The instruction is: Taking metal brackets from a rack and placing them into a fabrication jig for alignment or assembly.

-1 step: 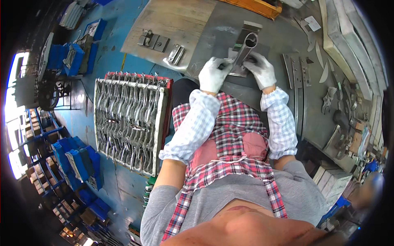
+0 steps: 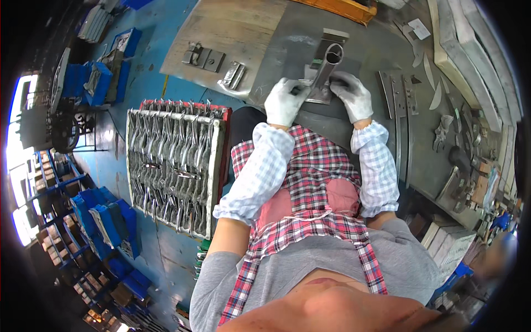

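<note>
Left hand (image 2: 284, 102), right hand (image 2: 353, 98) beside metal tube (image 2: 324, 73), contact unclear

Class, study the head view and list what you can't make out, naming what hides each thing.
All in the head view:
- Left hand grip: fingertips too small and dark to tell whether they pinch anything.
- Right hand grip: shadow obscures its contact with the metal tube.
- Tube's inner depth: dark beyond the mouth.
- Orange object: cut off by the upper edge.
- Racked metal pieces: overlapping, exact count unclear.
</note>
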Action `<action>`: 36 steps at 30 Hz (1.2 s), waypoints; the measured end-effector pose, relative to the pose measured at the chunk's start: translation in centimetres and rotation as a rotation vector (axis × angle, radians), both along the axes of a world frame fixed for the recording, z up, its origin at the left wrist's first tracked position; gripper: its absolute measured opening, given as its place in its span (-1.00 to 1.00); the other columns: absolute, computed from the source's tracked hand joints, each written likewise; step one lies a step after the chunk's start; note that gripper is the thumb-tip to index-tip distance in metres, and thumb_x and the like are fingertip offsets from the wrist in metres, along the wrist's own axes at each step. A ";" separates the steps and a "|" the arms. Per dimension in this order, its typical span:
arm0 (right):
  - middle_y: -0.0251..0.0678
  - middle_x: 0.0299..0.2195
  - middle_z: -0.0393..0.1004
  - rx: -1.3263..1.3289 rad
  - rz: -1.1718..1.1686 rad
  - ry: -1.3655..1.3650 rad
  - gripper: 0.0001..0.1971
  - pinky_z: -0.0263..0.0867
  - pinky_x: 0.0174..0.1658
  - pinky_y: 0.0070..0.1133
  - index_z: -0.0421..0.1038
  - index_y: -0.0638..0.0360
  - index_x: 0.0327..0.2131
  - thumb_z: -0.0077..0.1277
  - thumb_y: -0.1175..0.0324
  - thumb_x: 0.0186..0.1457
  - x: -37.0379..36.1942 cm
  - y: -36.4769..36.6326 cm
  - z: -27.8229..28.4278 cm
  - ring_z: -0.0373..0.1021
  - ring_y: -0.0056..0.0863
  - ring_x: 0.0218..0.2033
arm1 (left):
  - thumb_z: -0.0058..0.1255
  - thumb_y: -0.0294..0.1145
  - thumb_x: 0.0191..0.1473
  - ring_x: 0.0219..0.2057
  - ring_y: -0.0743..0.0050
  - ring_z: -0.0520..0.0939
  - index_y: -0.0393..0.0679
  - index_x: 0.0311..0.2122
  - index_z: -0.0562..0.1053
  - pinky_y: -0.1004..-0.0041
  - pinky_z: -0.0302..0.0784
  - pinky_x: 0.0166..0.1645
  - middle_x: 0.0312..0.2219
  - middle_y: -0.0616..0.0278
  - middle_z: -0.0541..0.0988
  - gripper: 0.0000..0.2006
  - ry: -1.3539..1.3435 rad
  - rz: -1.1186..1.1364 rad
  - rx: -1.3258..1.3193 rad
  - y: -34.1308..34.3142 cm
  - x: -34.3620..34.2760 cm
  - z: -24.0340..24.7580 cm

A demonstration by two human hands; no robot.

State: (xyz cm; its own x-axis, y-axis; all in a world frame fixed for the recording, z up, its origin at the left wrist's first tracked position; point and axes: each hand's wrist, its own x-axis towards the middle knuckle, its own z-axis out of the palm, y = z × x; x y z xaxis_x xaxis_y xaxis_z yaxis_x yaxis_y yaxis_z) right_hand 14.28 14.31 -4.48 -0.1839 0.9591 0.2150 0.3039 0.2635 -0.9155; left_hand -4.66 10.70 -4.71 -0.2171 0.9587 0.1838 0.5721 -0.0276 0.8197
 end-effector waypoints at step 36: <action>-0.39 -0.26 0.51 0.349 -0.192 -0.287 -0.72 0.40 -0.17 -0.53 0.55 0.00 -0.35 0.29 0.29 -0.26 -0.6 -1.8 -3.8 0.45 -0.39 -0.24 | 0.24 -0.10 -0.17 -0.42 0.29 0.59 -0.17 -0.44 0.52 0.42 0.47 -0.29 -0.49 0.20 0.56 -0.67 0.042 0.071 -0.190 0.3 0.2 -0.6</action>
State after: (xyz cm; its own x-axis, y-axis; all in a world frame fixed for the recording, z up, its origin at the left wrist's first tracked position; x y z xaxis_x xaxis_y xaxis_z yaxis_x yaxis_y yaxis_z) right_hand 13.67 12.53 -8.25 -0.1099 0.8612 0.4962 0.6039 0.4544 -0.6549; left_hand -4.47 11.05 -5.27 -0.2814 0.9595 0.0111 0.6006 0.1672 0.7819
